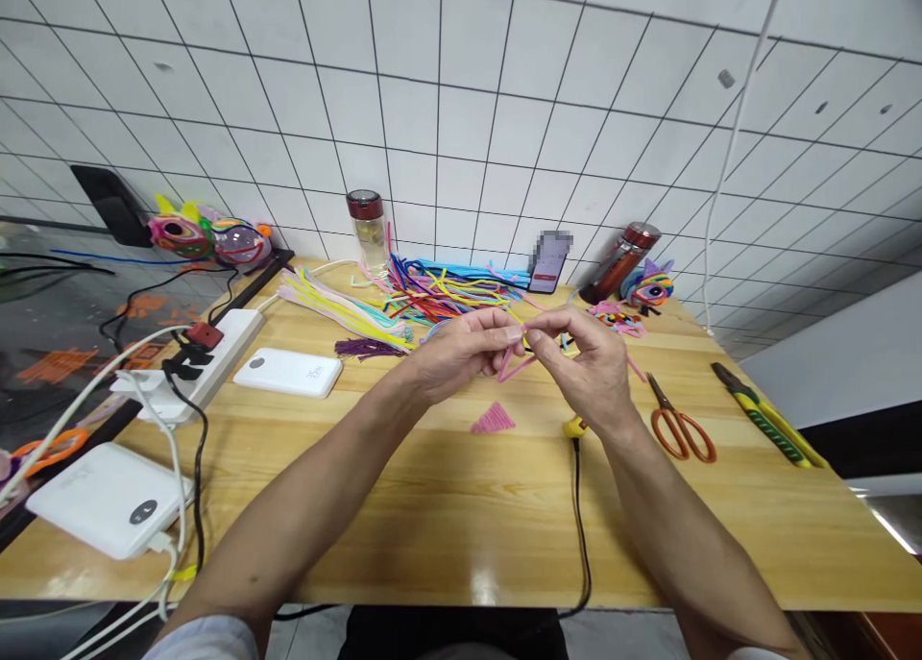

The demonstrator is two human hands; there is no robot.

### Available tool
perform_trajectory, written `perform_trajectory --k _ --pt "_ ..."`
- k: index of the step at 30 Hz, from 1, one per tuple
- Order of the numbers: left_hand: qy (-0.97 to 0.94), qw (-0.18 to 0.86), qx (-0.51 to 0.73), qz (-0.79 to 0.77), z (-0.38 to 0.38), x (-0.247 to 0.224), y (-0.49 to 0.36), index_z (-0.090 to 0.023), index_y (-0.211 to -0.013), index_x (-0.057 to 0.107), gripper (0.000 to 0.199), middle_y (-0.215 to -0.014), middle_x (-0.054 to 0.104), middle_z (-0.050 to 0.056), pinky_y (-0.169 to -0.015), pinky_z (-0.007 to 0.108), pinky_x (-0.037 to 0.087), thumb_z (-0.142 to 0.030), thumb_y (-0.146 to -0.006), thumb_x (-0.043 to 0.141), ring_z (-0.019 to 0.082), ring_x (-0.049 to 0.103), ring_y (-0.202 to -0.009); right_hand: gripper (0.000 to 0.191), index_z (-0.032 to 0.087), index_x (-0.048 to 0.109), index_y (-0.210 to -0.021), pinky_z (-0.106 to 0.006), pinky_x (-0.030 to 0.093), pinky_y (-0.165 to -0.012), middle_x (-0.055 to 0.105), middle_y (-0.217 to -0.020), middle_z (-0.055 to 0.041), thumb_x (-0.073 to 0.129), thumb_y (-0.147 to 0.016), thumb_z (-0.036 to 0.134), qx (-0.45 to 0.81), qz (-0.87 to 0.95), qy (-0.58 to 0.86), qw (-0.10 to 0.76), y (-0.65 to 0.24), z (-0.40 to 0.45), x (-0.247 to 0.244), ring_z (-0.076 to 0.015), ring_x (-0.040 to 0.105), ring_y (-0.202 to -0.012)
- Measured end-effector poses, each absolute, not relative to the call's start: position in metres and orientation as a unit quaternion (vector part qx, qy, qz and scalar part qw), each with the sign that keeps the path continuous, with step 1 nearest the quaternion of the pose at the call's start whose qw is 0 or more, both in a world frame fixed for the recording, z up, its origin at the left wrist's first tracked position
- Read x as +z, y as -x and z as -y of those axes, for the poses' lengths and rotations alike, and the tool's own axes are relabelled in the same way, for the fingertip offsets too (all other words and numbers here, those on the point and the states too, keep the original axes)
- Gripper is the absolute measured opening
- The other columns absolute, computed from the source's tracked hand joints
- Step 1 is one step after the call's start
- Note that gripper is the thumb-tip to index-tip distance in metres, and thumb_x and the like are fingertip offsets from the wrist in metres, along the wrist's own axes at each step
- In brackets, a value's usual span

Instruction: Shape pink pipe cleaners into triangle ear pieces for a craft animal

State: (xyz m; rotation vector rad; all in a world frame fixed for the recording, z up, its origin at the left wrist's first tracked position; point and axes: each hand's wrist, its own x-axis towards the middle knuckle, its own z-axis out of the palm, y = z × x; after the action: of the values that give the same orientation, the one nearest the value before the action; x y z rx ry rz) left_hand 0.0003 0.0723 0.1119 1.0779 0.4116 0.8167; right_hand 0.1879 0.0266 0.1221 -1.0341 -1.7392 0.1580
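Note:
Between my two hands, raised over the middle of the table, is a pink pipe cleaner (516, 370) bent into an angular shape. My left hand (472, 348) pinches it between thumb and forefinger. The fingertips of my right hand (582, 353) close on it at almost the same spot, so the two thumbs nearly meet. On the wood just below lies a flat pink triangle (494, 418) of pipe cleaner rows. A yellow tool with a black cord (574, 427) sits under my right wrist, partly hidden by it.
Behind my hands spreads a pile of coloured pipe cleaners (439, 295). Orange-handled scissors (681, 425) and yellow-green pliers (767, 415) lie at right. A glass bottle (369, 232), phone (549, 261) and flask (623, 261) stand by the wall. Power banks (288, 372) and a power strip (208, 362) occupy the left.

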Motion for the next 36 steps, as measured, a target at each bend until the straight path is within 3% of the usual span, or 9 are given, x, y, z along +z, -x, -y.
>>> perform_trajectory --k 6,12,25,36 --pt "-0.495 0.770 0.359 -0.182 -0.072 0.111 0.000 -0.016 -0.075 0.066 0.031 -0.066 0.057 -0.001 -0.053 0.023 0.039 -0.038 -0.081 0.086 0.009 0.046 -0.056 0.013 0.026 0.073 -0.087 -0.037 0.057 -0.077 0.078 -0.083 -0.0018 0.069 -0.096 0.018 0.039 0.756 0.419 0.502 -0.193 -0.029 0.122 -0.0203 0.072 -0.079" --pt "-0.516 0.766 0.340 -0.179 -0.072 0.112 -0.001 -0.016 -0.065 0.063 0.033 -0.062 0.051 -0.001 -0.051 0.024 0.031 -0.036 -0.084 0.080 0.009 0.041 -0.055 0.014 0.028 0.074 -0.092 -0.042 0.058 -0.084 0.079 -0.089 -0.0043 0.068 -0.100 0.018 -0.011 0.803 0.372 0.465 -0.201 -0.033 0.124 -0.0244 0.075 -0.091" --pt "-0.501 0.775 0.337 -0.186 -0.071 0.111 -0.002 -0.016 -0.069 0.062 0.028 -0.061 0.052 -0.001 -0.054 0.023 0.032 -0.032 -0.082 0.082 0.009 0.043 -0.058 0.015 0.027 0.071 -0.090 -0.040 0.057 -0.081 0.078 -0.088 -0.0042 0.065 -0.100 0.020 -0.016 0.823 0.364 0.435 -0.203 -0.031 0.128 -0.0225 0.073 -0.083" --pt "-0.516 0.773 0.321 -0.183 -0.075 0.102 -0.002 -0.015 -0.078 0.067 0.045 -0.073 0.064 0.001 -0.059 0.024 0.039 -0.050 -0.075 0.095 0.009 0.052 -0.062 0.015 0.026 0.071 -0.088 -0.039 0.056 -0.080 0.078 -0.087 -0.0037 0.066 -0.100 0.018 0.000 0.824 0.359 0.438 -0.207 -0.030 0.131 -0.0220 0.073 -0.082"
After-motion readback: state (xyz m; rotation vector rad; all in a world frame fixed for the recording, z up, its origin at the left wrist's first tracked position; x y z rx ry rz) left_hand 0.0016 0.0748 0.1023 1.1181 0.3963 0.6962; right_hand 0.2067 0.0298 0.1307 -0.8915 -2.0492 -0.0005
